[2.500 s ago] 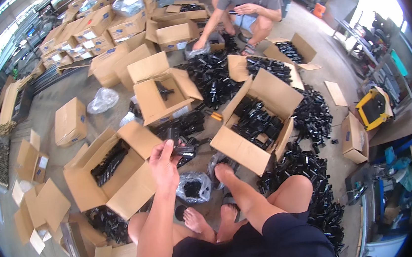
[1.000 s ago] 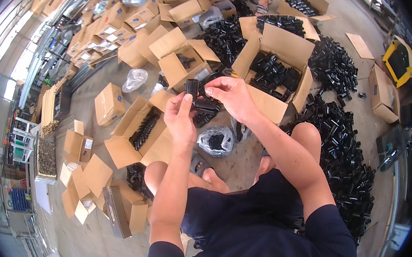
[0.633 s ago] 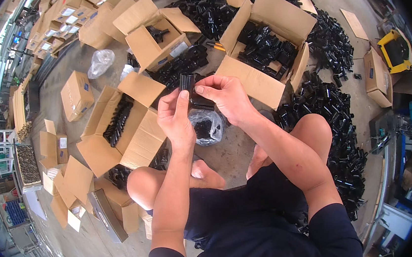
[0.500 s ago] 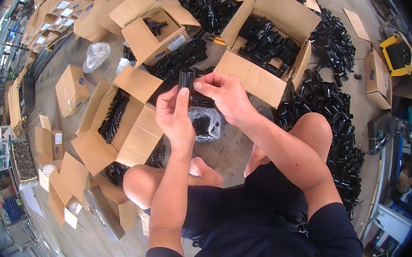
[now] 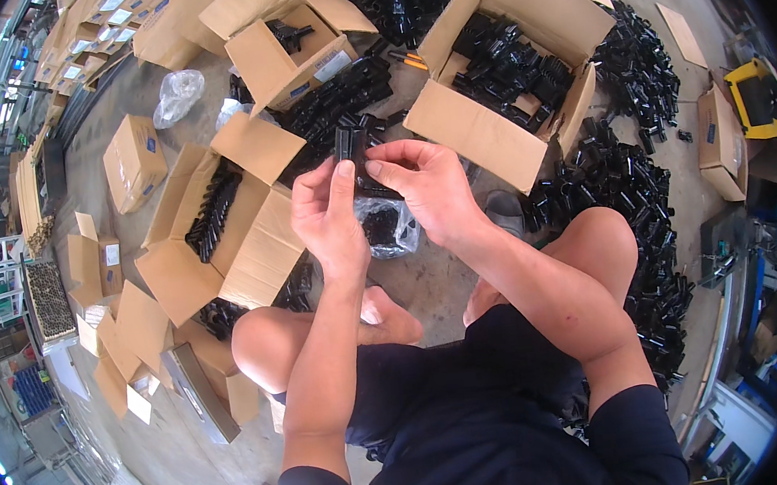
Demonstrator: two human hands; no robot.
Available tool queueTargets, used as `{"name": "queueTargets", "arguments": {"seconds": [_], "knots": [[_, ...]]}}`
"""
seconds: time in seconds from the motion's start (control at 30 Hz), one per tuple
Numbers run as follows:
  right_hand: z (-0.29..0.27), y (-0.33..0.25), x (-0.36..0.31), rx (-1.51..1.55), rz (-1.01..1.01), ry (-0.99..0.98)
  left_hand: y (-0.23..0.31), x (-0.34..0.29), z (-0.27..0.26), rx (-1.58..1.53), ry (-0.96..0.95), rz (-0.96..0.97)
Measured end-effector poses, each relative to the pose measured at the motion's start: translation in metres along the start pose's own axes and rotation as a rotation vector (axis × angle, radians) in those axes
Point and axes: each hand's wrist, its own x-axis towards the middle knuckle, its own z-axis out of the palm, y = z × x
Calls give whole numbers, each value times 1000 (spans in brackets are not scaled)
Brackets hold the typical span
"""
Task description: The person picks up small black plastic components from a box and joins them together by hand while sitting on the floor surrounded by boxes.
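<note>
Between my two hands is a glossy black plastic part (image 5: 350, 145), shaped like a short channelled bracket. My left hand (image 5: 327, 211) pinches its left side, thumb laid along the front. My right hand (image 5: 420, 183) grips its right side with thumb and bent forefinger. Its lower end is partly hidden behind my fingers. Just below my hands, a clear plastic bag (image 5: 390, 228) with small dark pieces inside stands on the floor between my feet.
Open cardboard boxes stand ahead: one at right (image 5: 503, 124) full of black parts, one at left (image 5: 175, 263) with a neat row. Loose black parts (image 5: 625, 220) heap along my right side. A sealed carton (image 5: 133, 164) and a yellow-rimmed container (image 5: 756, 99) sit farther off.
Both hands keep hold of the black part in nearly the same pose. The view has shifted slightly, uncovering more of a grey shoe beside my right forearm.
</note>
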Motion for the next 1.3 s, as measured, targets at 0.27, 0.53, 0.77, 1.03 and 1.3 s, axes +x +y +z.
{"name": "queueTargets", "arguments": {"seconds": [0.27,0.53,0.77,1.03,1.3], "knots": [[-15,4,-6,-528,-239,63,0,-11,5,-5,-67,19],[-20,8,-5,-270,-58,21,-6,-12,5,40,-94,65],[-23,14,0,-581,-251,50,-8,-12,2,106,-82,67],[-21,1,-2,-263,10,-6,-9,-11,4,80,-94,80],[-24,9,-2,-465,-59,40,-10,-10,5,85,-83,43]]}}
